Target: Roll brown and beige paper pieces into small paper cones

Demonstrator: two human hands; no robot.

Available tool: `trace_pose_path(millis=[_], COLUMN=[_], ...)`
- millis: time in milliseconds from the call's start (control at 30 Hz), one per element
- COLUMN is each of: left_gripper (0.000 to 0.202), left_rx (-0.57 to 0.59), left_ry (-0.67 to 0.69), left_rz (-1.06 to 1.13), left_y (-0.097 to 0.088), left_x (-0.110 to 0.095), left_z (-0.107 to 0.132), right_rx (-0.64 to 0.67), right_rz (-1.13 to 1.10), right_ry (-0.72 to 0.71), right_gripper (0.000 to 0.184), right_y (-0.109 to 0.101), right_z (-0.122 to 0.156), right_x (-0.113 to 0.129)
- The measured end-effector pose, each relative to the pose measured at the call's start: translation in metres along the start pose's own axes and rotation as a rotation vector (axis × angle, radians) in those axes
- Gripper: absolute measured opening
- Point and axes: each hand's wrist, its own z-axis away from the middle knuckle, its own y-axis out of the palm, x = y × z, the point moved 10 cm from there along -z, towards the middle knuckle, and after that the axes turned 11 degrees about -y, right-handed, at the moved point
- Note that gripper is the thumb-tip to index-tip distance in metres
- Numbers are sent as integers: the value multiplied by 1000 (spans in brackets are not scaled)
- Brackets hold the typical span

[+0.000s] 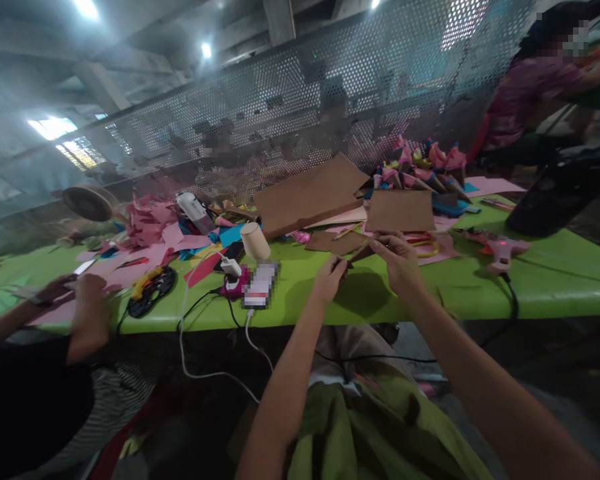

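A small piece of brown cardboard [363, 254] is held between my two hands, just above the green tabletop [300, 283]. My left hand [332, 275] pinches its near left end, fingers closed. My right hand [394, 257] grips the other end between thumb and fingers. Behind my hands lie a flat cardboard piece [330, 243] with a pencil [349, 231] on it, and an upright brown cardboard square [400, 211]. Close by my right hand are yellow-handled scissors [427, 248], partly hidden.
A pink glue gun [503, 252] with a cord lies at right, near a dark bottle-like object [550, 203]. To the left are a charging phone [260, 285], a paper cup [255, 241] and a cable reel [151, 291]. A co-worker's hands [87, 287] handle paper at far left.
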Motion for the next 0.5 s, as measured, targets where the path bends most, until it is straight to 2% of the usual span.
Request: trace_pose_path(millis=[233, 367, 500], left_gripper=[15, 16, 17], left_rx=[-61, -78, -95], left_ry=[14, 35, 110], left_rz=[-126, -200, -423], left_y=[-3, -2, 7], left_x=[-5, -11, -21], left_z=[4, 7, 13], right_rx=[-22, 2, 23], right_rz=[55, 110, 146], right_ry=[-40, -67, -82], right_gripper=[24, 24, 23], right_y=[-3, -3, -2], right_z=[0, 0, -1], right_x=[8, 9, 7])
